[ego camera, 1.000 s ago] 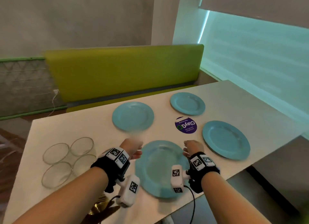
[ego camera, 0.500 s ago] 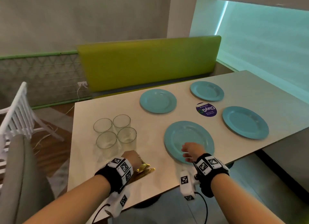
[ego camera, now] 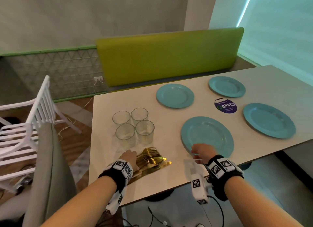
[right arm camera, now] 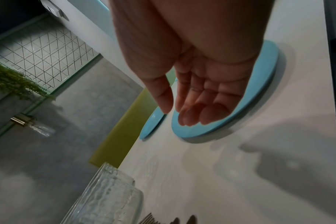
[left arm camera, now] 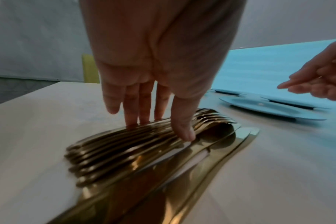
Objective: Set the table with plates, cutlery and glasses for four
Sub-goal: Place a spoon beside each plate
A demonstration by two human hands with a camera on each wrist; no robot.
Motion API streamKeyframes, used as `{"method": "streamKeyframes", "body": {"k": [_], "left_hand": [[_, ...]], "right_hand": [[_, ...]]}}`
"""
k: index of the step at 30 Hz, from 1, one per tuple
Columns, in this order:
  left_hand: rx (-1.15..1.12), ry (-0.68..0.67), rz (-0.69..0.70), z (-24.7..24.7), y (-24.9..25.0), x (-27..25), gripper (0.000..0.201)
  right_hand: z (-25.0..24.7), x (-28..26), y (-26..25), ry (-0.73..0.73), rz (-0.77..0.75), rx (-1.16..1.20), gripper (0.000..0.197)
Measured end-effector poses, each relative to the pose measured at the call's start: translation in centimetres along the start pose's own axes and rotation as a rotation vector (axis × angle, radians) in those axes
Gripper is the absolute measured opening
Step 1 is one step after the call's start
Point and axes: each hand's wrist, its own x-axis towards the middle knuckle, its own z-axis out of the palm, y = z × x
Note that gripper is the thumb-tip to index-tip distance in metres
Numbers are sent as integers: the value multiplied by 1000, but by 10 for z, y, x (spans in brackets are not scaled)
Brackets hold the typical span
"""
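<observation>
Cutlery [left arm camera: 163, 145] lies on the tabletop [ego camera: 169, 125]; the left hand [left arm camera: 157, 63] touches it with flat fingers. Right hand [ego camera: 201, 152] hangs loose over a plate [ego camera: 207, 135], holding nothing.

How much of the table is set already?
The four blue plates are laid out, so that part looks done. The left hand is touching the pile of gold cutlery with straight fingers, nothing lifted yet. The right hand hangs open and empty by the nearest plate. The four glasses stand bunched together, not yet shared out.
</observation>
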Motion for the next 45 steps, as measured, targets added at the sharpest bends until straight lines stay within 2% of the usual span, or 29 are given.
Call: {"method": "streamKeyframes", "body": {"k": [4,10,19,25,30,33,36,40,44,45], "left_hand": [[47,-11,42,-5,-2,4,58],[59,-28,52,-2,5,4,38],[28,-33,32,11,8,10,39],[7,1,67,-2,16,11,35],[-209,-23,144,-36,44,0,33],[-586,-89,216,-46,70,-2,13],[-864,-162,278,-54,100,-9,23],[-974,-234,371,-57,136,-8,23],[-982,-228,416,-58,167,-5,12],[-983,-226,420,-58,175,-3,14]], "right_hand": [[1,-2,3,4,-12,-13,19],[-2,-4,9,11,-16,-23,19],[-6,-10,7,17,-45,-21,19],[-6,-12,4,15,-62,-45,19],[-4,-19,-2,10,-108,-107,13],[2,-27,-9,-56,-182,-172,7],[5,-37,-20,-136,-258,-219,12],[-7,-41,-31,-88,-340,-167,22],[-33,-33,-34,-14,-347,-123,26],[-40,-29,-34,-11,-340,-97,26]]}}
